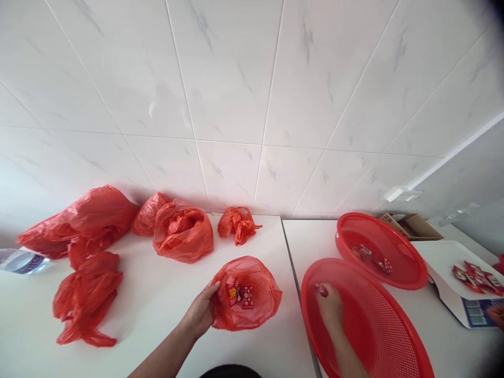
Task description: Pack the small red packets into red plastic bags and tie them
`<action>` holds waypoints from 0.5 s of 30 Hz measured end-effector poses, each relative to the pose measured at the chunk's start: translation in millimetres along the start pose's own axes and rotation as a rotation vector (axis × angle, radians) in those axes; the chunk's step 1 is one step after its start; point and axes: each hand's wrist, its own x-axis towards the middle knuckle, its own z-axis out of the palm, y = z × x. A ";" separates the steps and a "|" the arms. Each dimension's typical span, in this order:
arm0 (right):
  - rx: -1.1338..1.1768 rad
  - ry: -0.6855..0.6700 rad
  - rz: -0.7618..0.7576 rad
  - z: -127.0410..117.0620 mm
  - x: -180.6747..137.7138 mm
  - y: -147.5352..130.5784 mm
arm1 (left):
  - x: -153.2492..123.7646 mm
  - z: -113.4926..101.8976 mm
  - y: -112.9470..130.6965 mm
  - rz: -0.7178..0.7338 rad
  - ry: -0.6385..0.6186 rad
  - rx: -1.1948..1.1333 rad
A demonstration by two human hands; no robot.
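My left hand [200,311] grips the near-left rim of a red plastic bag [264,310], its thumb over the edge. The bag's mouth is spread wide, and a few small red wrapped candies [247,297] lie inside. My right hand [331,308] reaches into the nearer red plastic basket [364,315], fingers pinched on a small red wrapped candy [322,290]. Part of that candy is hidden by the fingers. No other candy shows in this basket. Behind it, a second red basket [380,236] has several wrapped candies [386,265] at its bottom.
Full red bags [88,215] and an open one [185,236] stand along the wall. Crumpled bags [238,224] lie nearby. At right are a scale [437,257] with candy packets [478,277], a cardboard box [417,227] and another person's hand [496,315]. A plastic bottle [25,261] lies left.
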 end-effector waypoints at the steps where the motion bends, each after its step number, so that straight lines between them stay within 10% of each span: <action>1: 0.007 0.004 -0.026 -1.6 -3.7 -10.5 | 0.1 -0.8 0.2 0.005 -0.005 -0.004; 10: 0.256 -0.442 -0.614 46.8 -97.6 -122.0 | 1.0 0.0 -2.2 0.061 -0.172 -0.010; 15: 0.042 -0.366 -0.733 80.9 -101.5 -121.9 | -3.1 -0.1 -0.8 0.093 -0.208 0.010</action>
